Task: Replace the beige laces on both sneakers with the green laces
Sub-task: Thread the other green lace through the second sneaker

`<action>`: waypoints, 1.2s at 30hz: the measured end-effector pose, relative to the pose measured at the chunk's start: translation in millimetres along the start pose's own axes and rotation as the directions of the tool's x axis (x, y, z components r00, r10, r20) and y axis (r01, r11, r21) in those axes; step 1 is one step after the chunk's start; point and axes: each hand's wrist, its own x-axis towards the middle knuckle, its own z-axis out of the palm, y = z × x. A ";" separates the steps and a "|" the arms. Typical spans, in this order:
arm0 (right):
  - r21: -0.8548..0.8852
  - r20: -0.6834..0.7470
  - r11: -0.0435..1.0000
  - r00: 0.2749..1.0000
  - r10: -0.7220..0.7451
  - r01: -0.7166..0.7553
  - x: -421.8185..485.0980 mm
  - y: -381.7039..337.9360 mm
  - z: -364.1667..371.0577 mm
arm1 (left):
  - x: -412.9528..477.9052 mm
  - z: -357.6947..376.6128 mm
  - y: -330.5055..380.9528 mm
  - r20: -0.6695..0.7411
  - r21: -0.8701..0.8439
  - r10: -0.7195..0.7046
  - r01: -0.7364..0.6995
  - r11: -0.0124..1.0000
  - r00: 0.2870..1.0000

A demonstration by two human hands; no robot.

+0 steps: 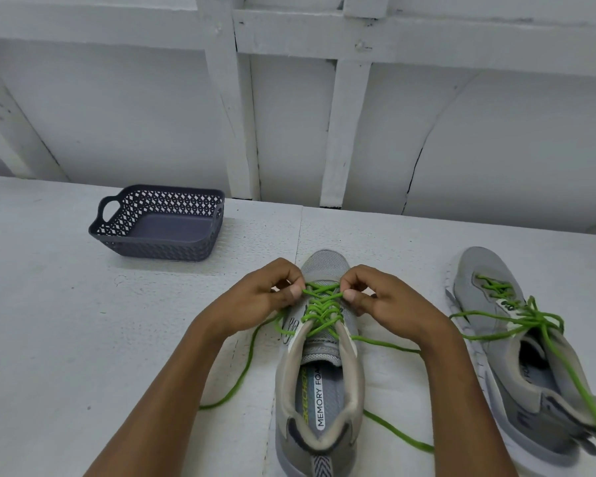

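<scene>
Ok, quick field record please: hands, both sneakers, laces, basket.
left hand: pinches green lace near the toe end
right hand: pinches the same lace, opposite side
centre sneaker: upright, heel toward camera, laced green, ends loose on table
right-side sneaker: tilted sideways, second green lace threaded, loosely tangled
basket: far left, apart from both sneakers
beige laces: none in view

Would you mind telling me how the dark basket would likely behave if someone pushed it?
The basket would probably slide easily, since its perforated walls look thin and light. Its wide, low shape makes tipping unlikely.
</scene>
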 end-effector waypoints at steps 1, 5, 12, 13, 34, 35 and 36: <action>0.004 0.006 1.000 1.000 -0.003 0.003 -0.6 -0.6 -1.4 | 0.2 -2.4 1.9 0.026 0.012 -0.007 0.007 1.000 1.000; 0.059 0.013 0.998 1.000 -0.017 0.016 -5.1 -1.8 -6.4 | 0.6 -6.7 4.0 0.064 0.032 -0.009 0.007 0.999 0.998; 0.000 -0.004 0.999 0.999 -0.034 0.034 -1.8 1.6 -1.5 | 3.9 5.7 -0.8 -0.118 0.081 0.008 0.002 0.997 0.993; 0.013 0.018 1.000 0.999 -0.027 0.027 -3.4 1.4 -2.9 | 2.9 5.0 -1.0 -0.108 0.098 0.010 0.001 0.995 0.994; 0.086 -0.148 0.996 0.988 0.036 -0.023 -5.7 -5.7 8.3 | -5.0 9.3 7.8 -0.187 0.149 -0.019 0.047 0.988 0.982; 0.100 -0.125 0.995 0.992 0.023 -0.010 -7.0 -8.2 8.0 | -6.0 9.2 8.7 -0.163 0.120 -0.019 0.039 0.992 0.986; 0.106 -0.108 0.994 0.994 0.013 -0.002 -7.8 -10.0 7.1 | -6.7 9.0 9.8 -0.122 0.084 -0.012 0.023 0.996 0.992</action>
